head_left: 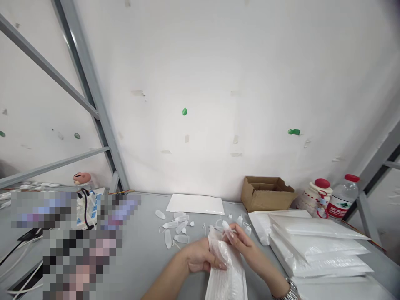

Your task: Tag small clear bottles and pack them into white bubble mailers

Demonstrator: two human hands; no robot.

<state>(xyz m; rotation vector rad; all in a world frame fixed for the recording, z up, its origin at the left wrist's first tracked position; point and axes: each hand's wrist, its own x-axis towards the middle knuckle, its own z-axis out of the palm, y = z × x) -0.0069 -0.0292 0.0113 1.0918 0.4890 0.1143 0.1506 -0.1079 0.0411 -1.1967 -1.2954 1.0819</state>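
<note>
My left hand point(204, 257) is closed around the side of a white bubble mailer point(229, 273), its thumb lying across the front. At the mailer's upper end, the fingers of my right hand point(242, 241) pinch a small white nozzle cap point(225, 225). Whether a bottle hangs below that cap is hidden by the fingers and the mailer. Left of the mailer lie several small translucent squeeze bottles point(181, 227) with thin strap caps. Just beyond my right hand are a few more white nozzle caps point(240, 219).
White bubble mailers point(318, 246) are stacked at the right. Behind them stand a cardboard box point(268, 196), a cream jar point(312, 196) and a red-capped bottle point(343, 198). A white sheet point(196, 204) lies near the wall; a power strip point(89, 208) and cables are at left.
</note>
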